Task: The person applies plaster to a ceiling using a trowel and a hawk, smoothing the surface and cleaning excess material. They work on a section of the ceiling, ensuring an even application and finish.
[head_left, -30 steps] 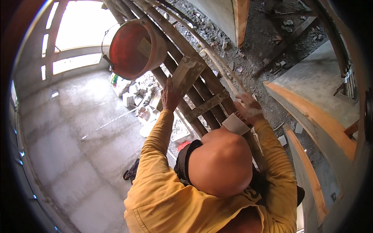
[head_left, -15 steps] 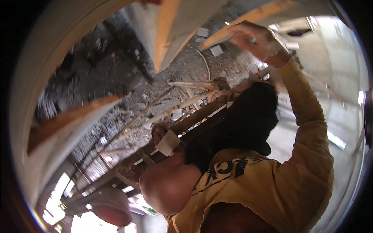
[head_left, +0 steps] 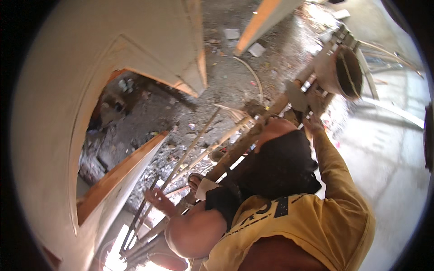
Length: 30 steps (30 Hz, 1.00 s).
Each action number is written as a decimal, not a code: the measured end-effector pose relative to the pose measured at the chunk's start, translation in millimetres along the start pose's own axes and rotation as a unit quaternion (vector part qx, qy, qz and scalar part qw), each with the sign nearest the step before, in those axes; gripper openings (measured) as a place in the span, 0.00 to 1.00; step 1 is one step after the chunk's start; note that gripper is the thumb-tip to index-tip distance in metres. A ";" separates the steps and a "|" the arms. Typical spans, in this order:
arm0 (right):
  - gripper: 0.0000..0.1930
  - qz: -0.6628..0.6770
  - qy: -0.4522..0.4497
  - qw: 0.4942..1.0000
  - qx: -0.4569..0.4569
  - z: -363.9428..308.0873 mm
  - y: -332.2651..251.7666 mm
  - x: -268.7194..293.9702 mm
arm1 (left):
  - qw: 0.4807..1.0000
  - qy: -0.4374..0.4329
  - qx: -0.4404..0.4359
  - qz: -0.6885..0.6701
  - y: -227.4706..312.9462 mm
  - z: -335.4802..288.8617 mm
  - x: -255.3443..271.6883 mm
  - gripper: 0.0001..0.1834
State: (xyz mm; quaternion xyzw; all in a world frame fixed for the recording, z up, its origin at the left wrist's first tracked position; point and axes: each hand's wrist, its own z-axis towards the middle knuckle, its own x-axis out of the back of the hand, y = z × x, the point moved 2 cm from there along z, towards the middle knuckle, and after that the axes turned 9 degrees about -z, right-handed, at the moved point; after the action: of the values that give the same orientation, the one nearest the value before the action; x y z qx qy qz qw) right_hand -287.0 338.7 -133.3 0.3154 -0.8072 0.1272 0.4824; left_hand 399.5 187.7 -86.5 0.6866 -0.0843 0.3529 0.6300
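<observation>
My right arm, in a yellow sleeve, reaches forward along a wooden scaffold. My right hand (head_left: 313,125) is low beside its planks, just beyond my black shorts. Its fingers are partly hidden, so I cannot tell whether they grip anything. A flat grey plate (head_left: 296,95) lies just ahead of that hand. Past it a grimy bucket (head_left: 341,72) with a thin handle leans on its side or tilts on the planks. My left hand (head_left: 160,202) hangs in the air beyond my bare left knee, fingers apart and holding nothing.
Scaffold poles (head_left: 235,156) run diagonally beneath me. A pale wall panel (head_left: 149,40) with a jagged cut-out edge stands close on the left. Rubble ground (head_left: 280,58) lies below, with white tile pieces (head_left: 257,49). A reddish bucket (head_left: 167,260) is at the lower edge.
My right hand has come down from its raised place to the planks near the bucket. My view has shifted, bringing the bucket and more of the left wall panel into sight.
</observation>
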 end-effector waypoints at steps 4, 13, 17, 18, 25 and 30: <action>0.25 -0.198 -0.054 0.979 0.020 -19.3 -21.1 -35.3 | 0.988 -0.074 0.055 0.123 97.1 -28.3 -0.1 0.39; 0.22 -0.169 -0.087 0.981 0.032 -84.6 7.0 -73.0 | 0.976 -0.102 0.036 0.189 119.6 -72.8 11.8 0.38; 0.21 -0.154 -0.090 0.983 0.043 -108.2 20.5 -70.5 | 0.994 -0.072 0.075 0.023 14.9 -52.0 5.3 0.30; 0.21 -0.141 -0.088 0.984 0.055 -111.8 18.8 -67.8 | 0.995 -0.068 0.073 0.008 9.5 -44.4 4.2 0.28; 0.18 -0.043 0.036 0.968 0.246 -64.1 -60.5 42.0 | 0.996 -0.045 0.073 0.029 2.1 -20.6 -11.0 0.21; 0.18 -0.044 0.076 0.834 0.545 -58.2 -284.5 189.0 | 0.980 -0.039 -0.134 0.141 96.8 23.3 5.6 0.21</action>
State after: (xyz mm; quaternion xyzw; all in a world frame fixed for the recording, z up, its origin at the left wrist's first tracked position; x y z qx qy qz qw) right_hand -130.0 76.6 30.1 0.5520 -0.5527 0.5488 0.2975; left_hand 358.2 149.4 -4.2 0.5906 -0.2511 0.3965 0.6565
